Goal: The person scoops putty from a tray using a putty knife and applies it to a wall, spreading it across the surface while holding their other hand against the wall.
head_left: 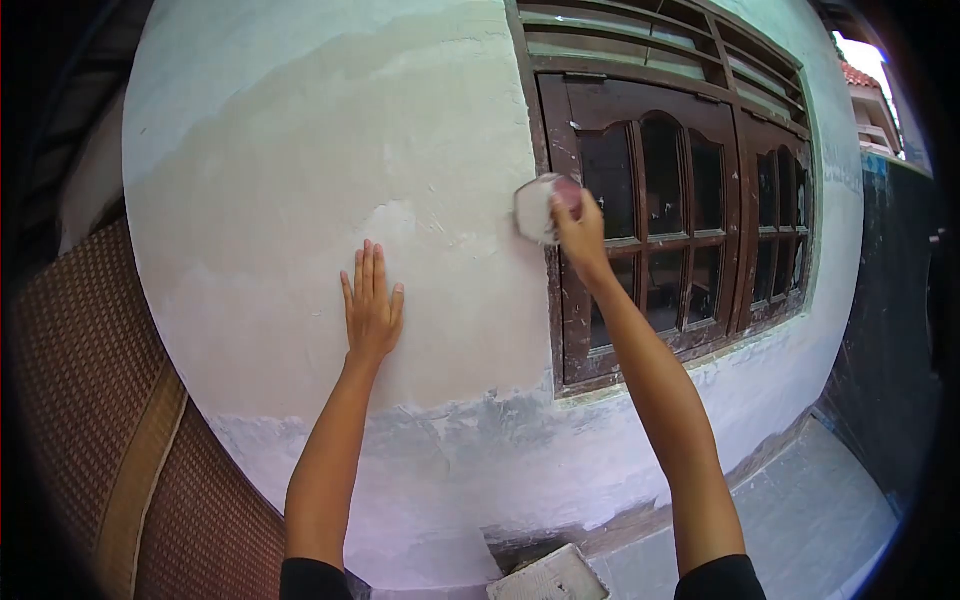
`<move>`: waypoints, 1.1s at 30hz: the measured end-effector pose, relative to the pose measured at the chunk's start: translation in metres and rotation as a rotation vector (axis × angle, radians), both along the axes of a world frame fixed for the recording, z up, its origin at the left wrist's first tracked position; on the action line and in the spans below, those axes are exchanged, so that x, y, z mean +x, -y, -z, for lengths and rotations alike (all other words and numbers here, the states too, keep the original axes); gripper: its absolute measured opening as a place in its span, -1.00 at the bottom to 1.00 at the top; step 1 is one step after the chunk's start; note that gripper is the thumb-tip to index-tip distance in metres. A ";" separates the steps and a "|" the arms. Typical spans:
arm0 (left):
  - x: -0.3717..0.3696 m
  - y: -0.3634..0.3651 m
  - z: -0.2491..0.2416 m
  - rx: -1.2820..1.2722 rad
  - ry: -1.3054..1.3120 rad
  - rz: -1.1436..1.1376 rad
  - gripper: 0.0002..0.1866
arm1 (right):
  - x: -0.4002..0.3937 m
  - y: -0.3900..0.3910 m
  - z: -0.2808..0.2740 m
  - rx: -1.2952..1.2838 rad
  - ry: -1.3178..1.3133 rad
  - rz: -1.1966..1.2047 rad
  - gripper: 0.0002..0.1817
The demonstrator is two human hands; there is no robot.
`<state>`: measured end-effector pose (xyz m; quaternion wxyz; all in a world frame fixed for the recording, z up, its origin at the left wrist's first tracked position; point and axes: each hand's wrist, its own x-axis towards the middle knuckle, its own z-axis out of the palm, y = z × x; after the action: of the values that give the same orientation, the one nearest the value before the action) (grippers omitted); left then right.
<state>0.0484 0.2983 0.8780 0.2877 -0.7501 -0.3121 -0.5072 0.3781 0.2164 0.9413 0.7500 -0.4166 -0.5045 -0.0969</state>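
Note:
My left hand (371, 310) lies flat against the plastered wall (330, 180), palm to the surface with its fingers stretched upward. Just above its fingertips is a paler patch of filler (388, 220). My right hand (582, 232) grips a pale, roundish pad (536, 208) with a dark red part, slightly blurred. The pad is at the wall's edge, right beside the brown window frame (538, 130). Its exact kind I cannot tell. My fingers wrap around the pad's right side.
A brown wooden window (737, 215) with small panes and slats above fills the right. Woven panels (75, 330) with a wooden strip (140, 480) stand at left. Below, a whitish container (550, 578) rests by the wall base, near a grey floor ledge (800, 510). A dark panel (895, 300) stands far right.

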 end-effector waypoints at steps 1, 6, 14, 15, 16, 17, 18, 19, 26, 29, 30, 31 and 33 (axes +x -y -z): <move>0.001 0.004 0.003 -0.037 0.008 -0.003 -0.27 | -0.005 0.010 0.004 -0.076 0.134 0.140 -0.64; -0.006 0.020 0.027 -0.168 -0.007 -0.013 -0.26 | 0.020 0.017 0.024 0.161 -0.365 0.088 -0.66; -0.009 0.051 0.097 -0.285 0.039 0.110 -0.30 | 0.000 0.053 0.152 -0.004 -0.463 -0.350 -0.69; -0.008 0.057 0.109 -0.311 0.034 0.110 -0.30 | 0.000 0.056 0.177 -0.050 -0.484 -0.382 -0.69; -0.007 0.063 0.125 -0.325 0.065 0.171 -0.31 | -0.003 0.063 0.197 -0.079 -0.495 -0.373 -0.69; -0.008 0.070 0.142 -0.345 0.096 0.229 -0.32 | -0.007 0.070 0.220 -0.121 -0.553 -0.412 -0.69; -0.010 0.075 0.160 -0.382 0.093 0.226 -0.32 | -0.010 0.078 0.240 -0.163 -0.612 -0.449 -0.69; -0.012 0.079 0.180 -0.412 0.067 0.254 -0.33 | -0.013 0.084 0.262 -0.190 -0.639 -0.471 -0.67; -0.043 0.113 0.299 -0.630 0.088 0.329 -0.39 | -0.047 0.136 0.399 -0.457 -0.742 -0.396 -0.65; -0.058 0.137 0.342 -0.734 0.144 0.351 -0.43 | -0.072 0.159 0.457 -0.516 -0.796 -0.431 -0.64; -0.064 0.145 0.360 -0.765 0.141 0.339 -0.43 | -0.079 0.166 0.479 -0.536 -0.842 -0.442 -0.63; -0.069 0.152 0.380 -0.803 0.154 0.349 -0.44 | -0.086 0.176 0.501 -0.569 -0.866 -0.452 -0.64; -0.079 0.167 0.417 -0.868 0.164 0.349 -0.45 | -0.096 0.192 0.546 -0.652 -0.874 -0.405 -0.65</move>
<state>-0.0304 0.1317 0.4606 -0.1671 -0.7998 -0.3862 -0.4281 0.2817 0.0247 0.3953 0.7253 -0.5227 -0.2214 0.3895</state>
